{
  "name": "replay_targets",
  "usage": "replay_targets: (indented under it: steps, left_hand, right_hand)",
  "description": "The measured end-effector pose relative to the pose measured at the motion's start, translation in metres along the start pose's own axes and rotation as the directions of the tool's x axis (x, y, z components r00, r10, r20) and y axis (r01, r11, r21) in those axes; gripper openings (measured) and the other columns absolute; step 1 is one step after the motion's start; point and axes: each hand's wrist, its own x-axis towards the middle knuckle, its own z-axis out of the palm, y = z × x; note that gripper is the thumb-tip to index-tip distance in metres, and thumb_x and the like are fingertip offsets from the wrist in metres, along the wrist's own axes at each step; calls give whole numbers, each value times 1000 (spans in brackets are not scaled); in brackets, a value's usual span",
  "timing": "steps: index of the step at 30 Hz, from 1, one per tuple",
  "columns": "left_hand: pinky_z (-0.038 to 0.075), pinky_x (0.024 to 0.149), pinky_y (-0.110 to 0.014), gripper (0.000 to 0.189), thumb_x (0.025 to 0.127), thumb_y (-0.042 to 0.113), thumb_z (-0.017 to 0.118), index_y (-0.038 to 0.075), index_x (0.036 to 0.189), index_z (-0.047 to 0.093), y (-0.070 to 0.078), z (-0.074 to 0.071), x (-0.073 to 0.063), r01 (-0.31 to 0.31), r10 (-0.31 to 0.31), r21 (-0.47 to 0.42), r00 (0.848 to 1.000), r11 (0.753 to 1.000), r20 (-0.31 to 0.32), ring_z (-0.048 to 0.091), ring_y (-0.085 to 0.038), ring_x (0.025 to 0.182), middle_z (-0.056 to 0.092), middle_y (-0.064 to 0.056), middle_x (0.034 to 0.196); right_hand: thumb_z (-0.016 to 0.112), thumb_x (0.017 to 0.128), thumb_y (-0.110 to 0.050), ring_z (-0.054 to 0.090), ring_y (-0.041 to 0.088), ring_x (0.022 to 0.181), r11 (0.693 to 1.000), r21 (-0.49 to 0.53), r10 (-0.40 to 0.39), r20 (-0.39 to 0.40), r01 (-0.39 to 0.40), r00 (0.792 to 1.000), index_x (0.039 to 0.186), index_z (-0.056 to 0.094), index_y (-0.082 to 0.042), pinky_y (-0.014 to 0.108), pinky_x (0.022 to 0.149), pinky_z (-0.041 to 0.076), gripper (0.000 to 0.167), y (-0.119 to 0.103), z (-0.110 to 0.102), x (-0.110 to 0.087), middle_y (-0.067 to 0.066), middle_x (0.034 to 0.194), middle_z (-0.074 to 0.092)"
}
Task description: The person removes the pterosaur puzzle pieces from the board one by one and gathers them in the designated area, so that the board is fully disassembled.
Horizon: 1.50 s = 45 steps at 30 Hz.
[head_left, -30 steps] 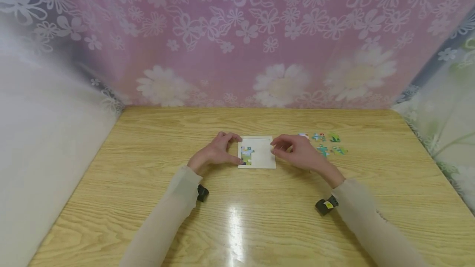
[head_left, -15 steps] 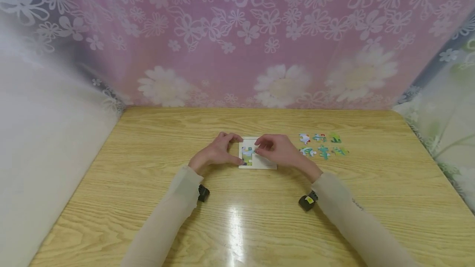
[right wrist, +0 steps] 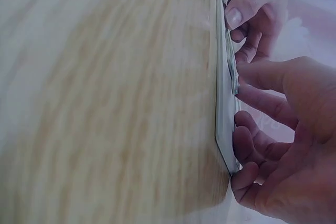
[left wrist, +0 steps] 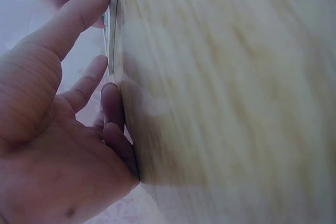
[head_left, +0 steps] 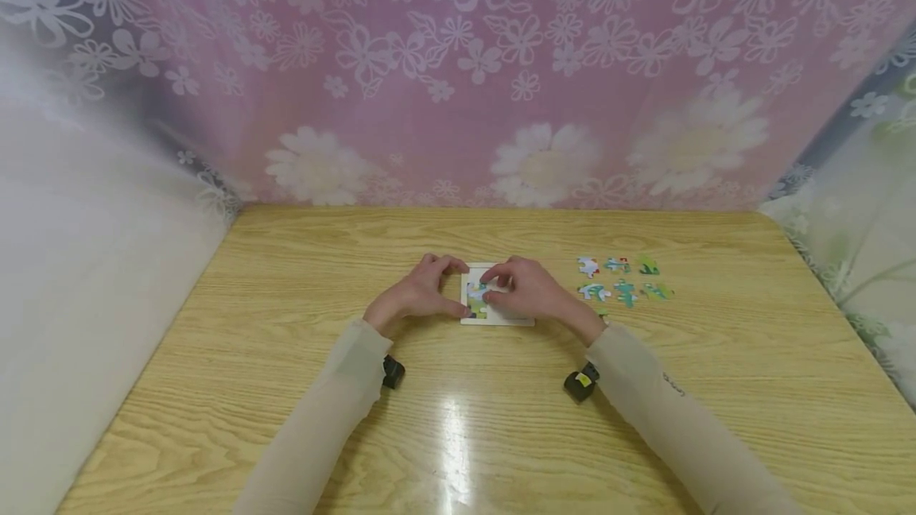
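A white square puzzle tray [head_left: 511,320] lies flat on the table, with joined puzzle pieces [head_left: 475,304] in green and pale blue along its left side. My left hand [head_left: 418,290] holds the tray's left edge, thumb at the near corner and index finger at the far one. In the left wrist view that thumb [left wrist: 86,14] lies on the tray's rim. My right hand [head_left: 528,290] is over the tray, its thumb and index fingertips at the right side of the upper joined piece, around its tab. Its other fingers are curled over the tray, as the right wrist view shows.
Several loose puzzle pieces [head_left: 625,292] lie in two rows right of the tray. Another green piece [head_left: 603,314] peeks out beside the right wrist. The wooden table [head_left: 343,451] meets a pink flowered curtain [head_left: 458,102] at the back.
My right hand has moved left from the tray's right edge to the joined pieces, uncovering the loose pieces on the right. The left hand has stayed at the tray's left edge.
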Motion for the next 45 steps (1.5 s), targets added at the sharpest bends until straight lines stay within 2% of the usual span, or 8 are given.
replay_targets:
  steps: [4,12,28,38,41,45]
  left_hand:
    - [40,98,-43,72,80,35,88,25,142,52,-1,0,1,0,0,15,1000,1000,-2,41,-24,115,41,-8,134]
    - [40,99,-43,71,80,35,89,26,141,52,0,0,2,3,-3,20,1000,1000,-2,42,-24,116,41,-8,134]
    - [42,104,-47,71,78,32,89,27,139,54,5,1,-1,42,-42,17,999,999,-22,45,-26,124,42,-8,137]
    - [43,106,-48,73,76,32,90,26,139,54,7,-1,2,51,-50,34,998,998,-30,46,-27,120,42,-10,136]
    - [42,107,-48,72,77,32,91,25,139,54,5,-1,2,45,-45,25,999,999,-22,46,-27,122,42,-10,136]
    - [41,108,-48,72,78,34,90,24,140,54,3,-1,1,25,-25,26,1000,999,-10,45,-28,124,42,-10,137]
  right_hand:
    - [72,94,-24,58,20,85,999,33,18,4,-18,1000,118,75,-12,33,72,47,26,-1,0,0,11,101,67]
    - [68,96,-19,57,18,78,973,203,103,26,-106,994,116,70,-12,32,70,45,21,-6,0,-3,8,96,68]
    - [68,94,-13,63,20,82,955,221,207,-30,-196,978,110,74,-12,32,76,47,17,-12,5,1,9,92,72]
    - [65,96,-19,64,22,96,927,264,274,6,-266,962,114,75,-15,36,86,48,21,-12,3,1,8,102,73]
    - [64,97,-20,65,21,96,919,291,275,10,-265,962,115,75,-16,36,87,49,21,-11,0,-1,7,103,74]
    - [66,97,-20,65,20,92,907,356,248,-19,-225,969,115,75,-14,33,82,48,20,-5,-3,-6,9,101,75]
